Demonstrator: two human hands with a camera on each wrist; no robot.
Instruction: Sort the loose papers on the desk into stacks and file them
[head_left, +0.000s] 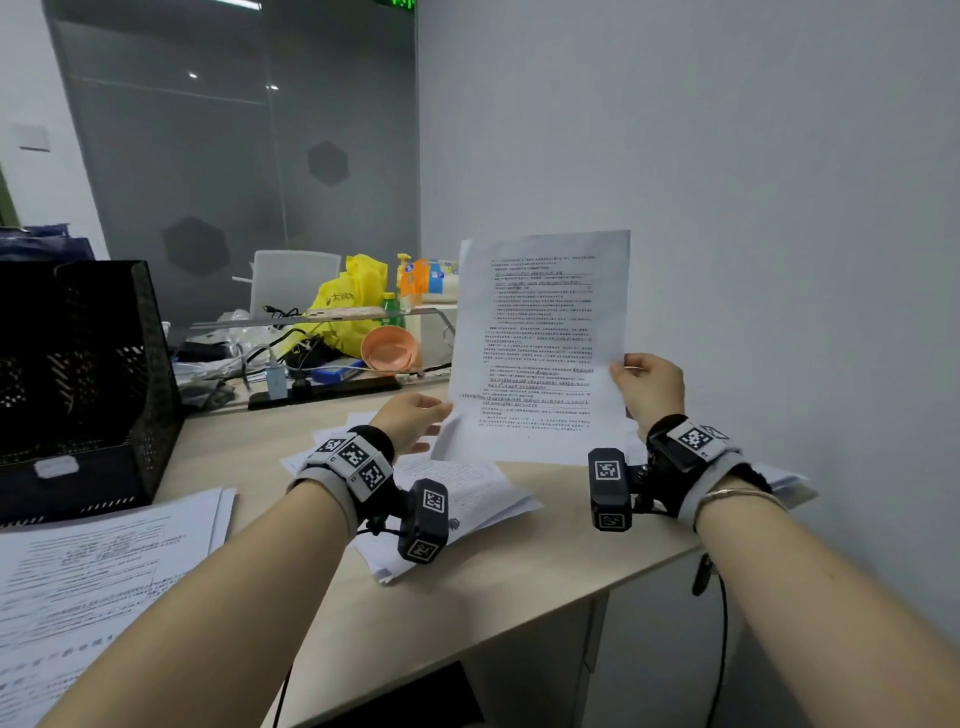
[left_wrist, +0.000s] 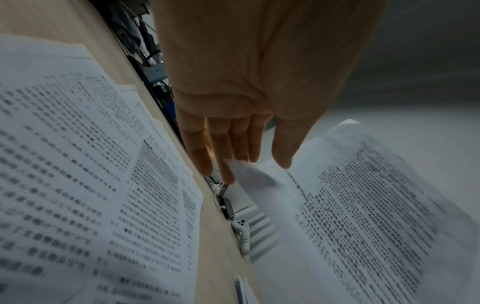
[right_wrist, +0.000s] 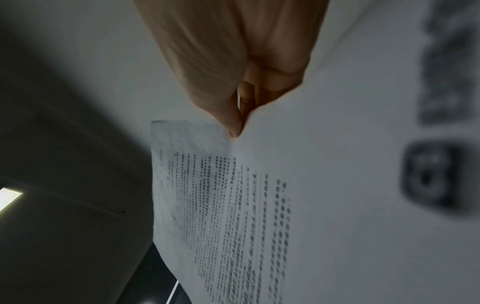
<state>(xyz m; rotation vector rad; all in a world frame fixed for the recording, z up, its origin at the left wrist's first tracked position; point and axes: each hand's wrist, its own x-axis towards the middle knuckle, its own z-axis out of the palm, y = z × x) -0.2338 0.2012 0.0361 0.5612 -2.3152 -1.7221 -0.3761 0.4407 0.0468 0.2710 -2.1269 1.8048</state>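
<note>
**Sheet up in right hand, left hand at its lower corner**

Sheet (head_left: 540, 348) is held upright in the air above the tabletop's (head_left: 545, 525) right edge, long axis vertical, printed face toward the person, text upright, top edge up. Right hand (head_left: 649, 387) pinches its right edge, thumb on the printed side, fingers behind; the right wrist view confirms the pinch.

Left hand (head_left: 413, 421) sits at the sheet's lower-left corner, fingers straight and together. In the left wrist view, fingertips (left_wrist: 228, 174) meet the curled corner; looks like contact, not a grip.

Loose pile (head_left: 457, 514) lies on the tabletop directly under both hands. Second stack (head_left: 104, 566) is at the near left edge, file rack (head_left: 88, 384) behind it at the far left.

Judgement: sorting is mid-way. The sheet's destination is either straight down or leftward; left hand is the nearer one for stack and rack, so a handover or a cross-body swing is needed.
</note>
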